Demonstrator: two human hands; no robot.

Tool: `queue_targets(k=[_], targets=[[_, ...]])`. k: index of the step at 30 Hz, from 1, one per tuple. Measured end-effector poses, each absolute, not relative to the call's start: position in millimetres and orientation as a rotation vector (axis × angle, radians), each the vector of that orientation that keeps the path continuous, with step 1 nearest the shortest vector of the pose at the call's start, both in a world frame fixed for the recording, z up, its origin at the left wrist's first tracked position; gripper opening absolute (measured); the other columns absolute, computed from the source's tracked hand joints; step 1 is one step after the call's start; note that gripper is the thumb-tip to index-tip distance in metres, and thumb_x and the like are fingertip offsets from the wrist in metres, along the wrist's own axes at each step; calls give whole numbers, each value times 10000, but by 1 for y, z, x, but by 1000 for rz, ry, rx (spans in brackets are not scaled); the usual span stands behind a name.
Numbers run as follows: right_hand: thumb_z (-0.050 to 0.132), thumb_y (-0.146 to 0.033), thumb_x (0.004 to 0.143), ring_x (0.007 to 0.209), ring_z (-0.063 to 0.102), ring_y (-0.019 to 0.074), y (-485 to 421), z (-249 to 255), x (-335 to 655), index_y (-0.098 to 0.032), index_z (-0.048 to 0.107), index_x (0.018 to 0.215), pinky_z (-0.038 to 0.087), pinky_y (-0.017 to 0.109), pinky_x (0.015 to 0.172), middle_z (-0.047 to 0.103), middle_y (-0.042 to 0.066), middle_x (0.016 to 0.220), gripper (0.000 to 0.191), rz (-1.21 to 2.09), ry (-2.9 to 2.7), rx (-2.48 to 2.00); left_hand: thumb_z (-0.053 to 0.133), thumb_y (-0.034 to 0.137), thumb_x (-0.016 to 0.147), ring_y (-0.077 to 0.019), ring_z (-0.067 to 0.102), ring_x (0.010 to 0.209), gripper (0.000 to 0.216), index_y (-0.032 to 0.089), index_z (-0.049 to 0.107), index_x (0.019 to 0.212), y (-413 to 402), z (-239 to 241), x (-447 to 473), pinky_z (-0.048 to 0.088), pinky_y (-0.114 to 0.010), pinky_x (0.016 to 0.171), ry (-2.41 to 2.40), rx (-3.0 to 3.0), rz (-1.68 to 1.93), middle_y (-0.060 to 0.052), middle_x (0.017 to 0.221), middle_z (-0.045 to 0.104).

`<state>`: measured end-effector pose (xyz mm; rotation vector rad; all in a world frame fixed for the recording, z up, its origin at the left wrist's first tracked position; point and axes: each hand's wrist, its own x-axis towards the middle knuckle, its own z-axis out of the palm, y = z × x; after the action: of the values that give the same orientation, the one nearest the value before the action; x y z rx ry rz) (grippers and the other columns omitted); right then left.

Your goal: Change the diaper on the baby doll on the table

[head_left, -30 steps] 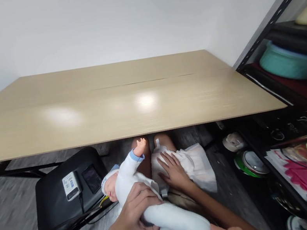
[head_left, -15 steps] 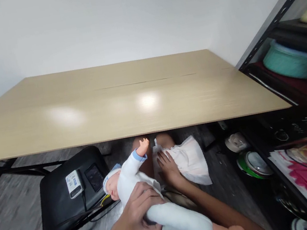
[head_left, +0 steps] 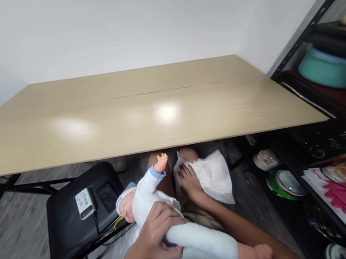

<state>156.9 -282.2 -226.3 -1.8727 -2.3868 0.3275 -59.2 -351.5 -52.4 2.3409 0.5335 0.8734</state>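
Note:
A baby doll point(head_left: 148, 192) in a white outfit with blue cuffs and a cap lies across my lap, its head to the left and its feet to the lower right. My left hand point(head_left: 162, 232) is wrapped round the doll's waist, thumb below and fingers on top. One doll arm sticks up toward the table edge. On my right thigh lies a white diaper point(head_left: 213, 176), spread out over the knee. My right hand point(head_left: 189, 182) rests flat on the diaper's left part, fingers stretched out and pointing away from me.
A wooden table point(head_left: 144, 121) spans the view just beyond my knees. On the left, a black chair point(head_left: 67, 233) carries a white device point(head_left: 84, 203) and a phone point(head_left: 107, 197). To the right stands a shelf rack point(head_left: 309, 29) with a teal tub point(head_left: 332, 68), containers and cloths.
The view has shifted slightly. Both hands keep nearly the same places on the doll and the diaper; the diaper's edge near my right hand looks slightly changed.

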Motion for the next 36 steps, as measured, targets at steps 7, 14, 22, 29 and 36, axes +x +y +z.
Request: queue_targets(k=[7, 14, 22, 29, 36], targets=[[618, -254, 892, 1607, 211, 367, -276, -213, 174, 9, 495, 1517, -25, 538, 1323, 330, 261, 1687, 689, 232, -2310, -1948, 683, 139, 711, -256, 607, 979, 501, 221, 636, 1204, -354, -53, -66, 516, -414, 896, 559, 2343, 886, -64, 1004, 724], [651, -265, 891, 1607, 210, 366, -261, -208, 173, -9, 512, 1512, 7, 548, 1312, 317, 257, 1694, 687, 151, -2221, -2025, 677, 138, 730, -256, 601, 982, 481, 206, 652, 1206, -356, -57, -69, 506, -414, 894, 569, 2346, 916, -71, 1005, 721], [592, -386, 980, 1557, 333, 306, -291, -178, 164, -176, 651, 1410, 186, 493, 1313, 467, 136, 1637, 482, 246, -2092, -1825, 689, 125, 715, -254, 587, 1004, 516, 201, 643, 1223, -353, -58, -64, 491, -408, 910, 540, 2329, 896, -65, 1025, 716], [551, -381, 1019, 1578, 301, 332, -301, -181, 205, -170, 523, 1544, 241, 541, 1284, 406, 162, 1671, 566, 192, -2035, -1919, 691, 142, 713, -254, 586, 993, 532, 214, 624, 1236, -350, -57, -58, 476, -409, 902, 511, 2328, 867, -61, 1032, 707], [517, -376, 1045, 1607, 244, 338, -308, -180, 207, -155, 463, 1581, 177, 604, 1299, 349, 173, 1700, 582, 191, -2011, -1897, 714, 243, 808, -262, 580, 990, 518, 215, 601, 1313, -351, -58, -37, 433, -410, 900, 570, 2436, 680, -67, 1086, 707]])
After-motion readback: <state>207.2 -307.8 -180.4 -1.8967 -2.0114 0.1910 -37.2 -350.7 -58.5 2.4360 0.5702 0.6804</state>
